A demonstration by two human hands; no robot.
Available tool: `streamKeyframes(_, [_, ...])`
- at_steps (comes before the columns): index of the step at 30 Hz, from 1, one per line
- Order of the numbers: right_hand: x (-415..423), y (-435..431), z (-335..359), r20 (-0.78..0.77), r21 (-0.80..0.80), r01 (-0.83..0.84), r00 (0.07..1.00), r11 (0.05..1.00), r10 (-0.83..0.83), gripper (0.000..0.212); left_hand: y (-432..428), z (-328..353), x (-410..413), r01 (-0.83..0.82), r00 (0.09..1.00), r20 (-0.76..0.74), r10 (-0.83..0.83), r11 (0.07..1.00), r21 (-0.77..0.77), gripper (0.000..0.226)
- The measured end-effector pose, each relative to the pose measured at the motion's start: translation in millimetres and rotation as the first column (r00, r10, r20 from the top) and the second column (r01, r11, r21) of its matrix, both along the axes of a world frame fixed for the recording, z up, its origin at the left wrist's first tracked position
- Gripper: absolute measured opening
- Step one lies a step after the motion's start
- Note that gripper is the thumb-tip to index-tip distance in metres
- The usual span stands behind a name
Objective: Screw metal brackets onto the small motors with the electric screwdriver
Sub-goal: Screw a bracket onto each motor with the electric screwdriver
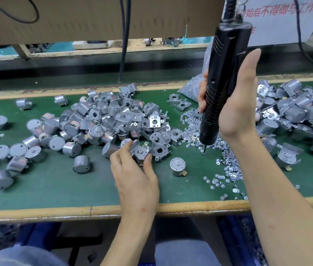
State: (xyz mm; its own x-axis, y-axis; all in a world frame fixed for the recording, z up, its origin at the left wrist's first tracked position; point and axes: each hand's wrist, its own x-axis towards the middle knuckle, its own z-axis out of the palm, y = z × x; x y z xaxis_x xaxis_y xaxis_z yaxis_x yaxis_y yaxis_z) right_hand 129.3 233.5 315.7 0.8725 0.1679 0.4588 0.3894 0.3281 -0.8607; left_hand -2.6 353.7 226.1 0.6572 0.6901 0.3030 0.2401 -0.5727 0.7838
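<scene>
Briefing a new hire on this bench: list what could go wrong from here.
1. The left hand only pinches the bracketed motor. It may twist once the electric screwdriver drives into it, close to that hand.
2. The right hand holds the bit down among loose screws, and one may seat crooked.
3. Stray screws near the table edge could be swept off.
</scene>
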Motion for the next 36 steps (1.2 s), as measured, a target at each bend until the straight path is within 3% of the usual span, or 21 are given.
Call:
streamKeyframes(12, [2,-1,-1,-0.01,0.013,-0.013,1.0,1.0,0.013,0.064,0,2,0,0.011,1.0,0.024,-0.011,1.0,0.019,0.043])
streamKeyframes(22, [3,-2,-2,-0.033,0.034,-0.034,0.999,0.999,0.035,0.067,3,-3,0,0.01,0.995,0.103,-0.013,1.0,0.029,0.01])
streamKeyframes(36, [-2,-1,1,-0.032,0.027,-0.05,0.998,0.998,0.051,0.067,10,-2,0,0.024,0.987,0.16,-0.009,0.996,-0.091,0.015])
